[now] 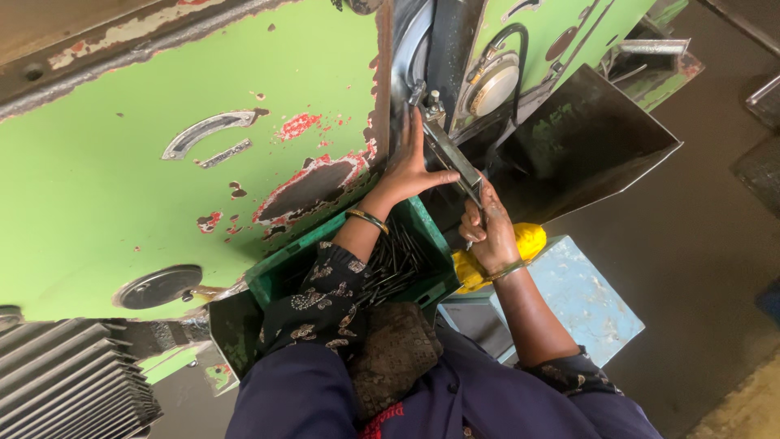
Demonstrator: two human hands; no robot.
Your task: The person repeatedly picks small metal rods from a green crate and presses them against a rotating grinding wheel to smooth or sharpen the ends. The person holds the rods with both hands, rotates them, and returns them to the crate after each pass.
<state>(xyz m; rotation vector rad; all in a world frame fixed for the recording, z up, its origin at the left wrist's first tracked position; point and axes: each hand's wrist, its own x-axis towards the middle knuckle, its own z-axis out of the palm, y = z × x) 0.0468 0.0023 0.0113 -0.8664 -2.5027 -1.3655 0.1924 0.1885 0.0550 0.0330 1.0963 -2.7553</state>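
My left hand reaches up with fingers spread and rests against the machine's slanted metal feed rail, the thumb pressed to its side. My right hand sits at the rail's lower end with fingers curled, pinching what looks like a thin dark metal rod. Below my left forearm a green plastic crate holds several long dark metal rods. Each wrist carries a bangle.
A large green machine body with chipped paint fills the left. A dark metal chute stands at the right. A yellow cloth lies on a pale blue box. Grey motor fins are at the lower left.
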